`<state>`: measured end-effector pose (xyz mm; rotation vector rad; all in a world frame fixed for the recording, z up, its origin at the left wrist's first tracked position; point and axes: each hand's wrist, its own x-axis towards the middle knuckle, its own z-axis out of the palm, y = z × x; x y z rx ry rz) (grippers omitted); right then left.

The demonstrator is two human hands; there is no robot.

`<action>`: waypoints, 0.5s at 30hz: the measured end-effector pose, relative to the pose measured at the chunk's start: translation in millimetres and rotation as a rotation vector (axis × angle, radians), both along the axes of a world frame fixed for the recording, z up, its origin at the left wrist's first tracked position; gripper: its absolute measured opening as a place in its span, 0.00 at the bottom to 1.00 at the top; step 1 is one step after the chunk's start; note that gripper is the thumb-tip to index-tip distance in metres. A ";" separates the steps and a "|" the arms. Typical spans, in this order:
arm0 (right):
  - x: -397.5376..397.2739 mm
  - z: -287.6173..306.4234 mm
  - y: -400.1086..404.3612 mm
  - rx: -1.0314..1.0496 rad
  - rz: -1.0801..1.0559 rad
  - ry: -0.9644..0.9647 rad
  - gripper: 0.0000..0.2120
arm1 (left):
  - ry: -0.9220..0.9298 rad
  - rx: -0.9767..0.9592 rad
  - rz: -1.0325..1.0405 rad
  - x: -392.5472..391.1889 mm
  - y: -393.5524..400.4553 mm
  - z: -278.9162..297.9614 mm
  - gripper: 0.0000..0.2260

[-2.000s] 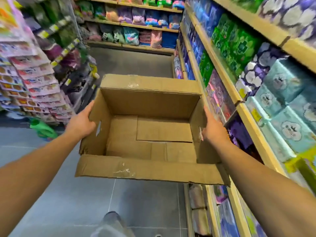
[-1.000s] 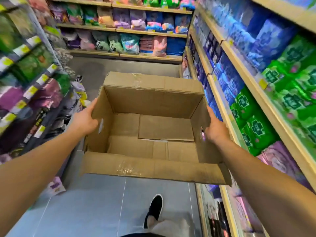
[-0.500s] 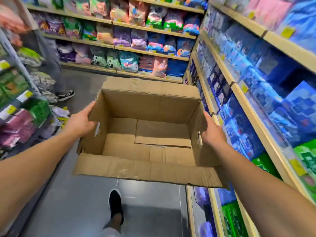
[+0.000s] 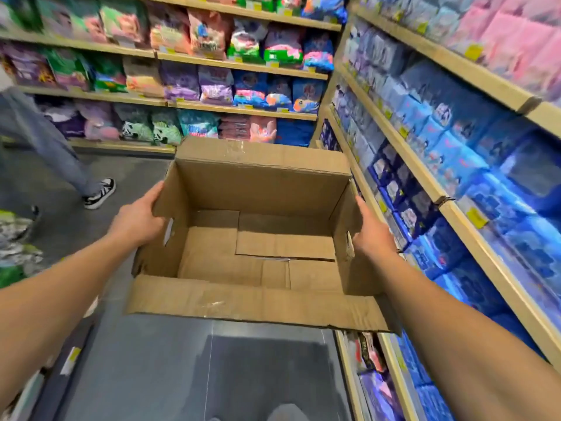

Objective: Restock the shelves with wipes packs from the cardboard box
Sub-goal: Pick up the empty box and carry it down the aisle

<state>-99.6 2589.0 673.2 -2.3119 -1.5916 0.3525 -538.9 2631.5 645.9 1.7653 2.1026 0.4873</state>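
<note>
- Floor (image 4: 145, 369): grey tile, at 6 o'clock beneath the box; a darker patch lies straight below.
- Cardboard box (image 4: 258, 238): centre of view, carried in the air, top open, near flap folded outward toward the wearer, far flap standing up. Nothing but its folded bottom flaps shows inside.
- Left hand (image 4: 138, 221): at 9 o'clock of the box, flat against the outer left wall, thumb over the top edge; the fingers lie behind the wall, so I cannot tell whether they are spread or together.
- Right hand (image 4: 372, 235): at 3 o'clock of the box, pressed to the outer right wall; fingers hidden likewise.
- Right shelves (image 4: 449, 205): at 3 o'clock, blue wipes packs (image 4: 491, 208) in rows, pink ones higher.
- Another person's leg and sneaker (image 4: 100, 192): at 10 o'clock.
- Back shelves (image 4: 239, 109): at 12 o'clock, mixed coloured packs.
</note>
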 end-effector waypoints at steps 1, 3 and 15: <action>0.5 -1.1 17.8 0.000 0.000 0.003 0.43 | 0.005 -0.005 -0.005 1.9 18.0 -0.3 0.36; 2.2 -5.6 54.4 0.003 -0.003 -0.002 0.43 | 0.023 0.000 -0.012 5.7 57.3 -3.2 0.36; 63.2 -19.2 296.3 -0.069 -0.032 0.017 0.46 | 0.016 -0.006 -0.013 65.0 293.8 -7.0 0.36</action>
